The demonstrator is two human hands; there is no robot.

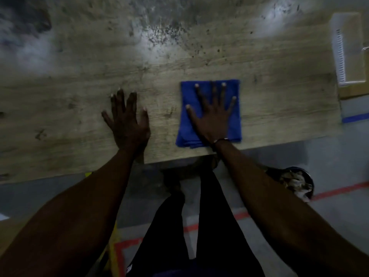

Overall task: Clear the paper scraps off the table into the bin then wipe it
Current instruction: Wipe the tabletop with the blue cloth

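A folded blue cloth [235, 116] lies flat on the wooden table [79, 96] near its front edge. My right hand [212, 114] presses down on the cloth with fingers spread wide. My left hand [127, 120] rests flat on the bare table to the left of the cloth, fingers apart, holding nothing. A dark round bin [297, 182] with crumpled paper scraps inside stands on the floor at the lower right, beside my right forearm. No paper scraps show on the table top.
A white slotted basket [347, 48] sits at the table's far right on a cardboard piece. The table surface is mottled with dark marks. Red tape lines [339, 189] cross the grey floor. My legs stand at the table's front edge.
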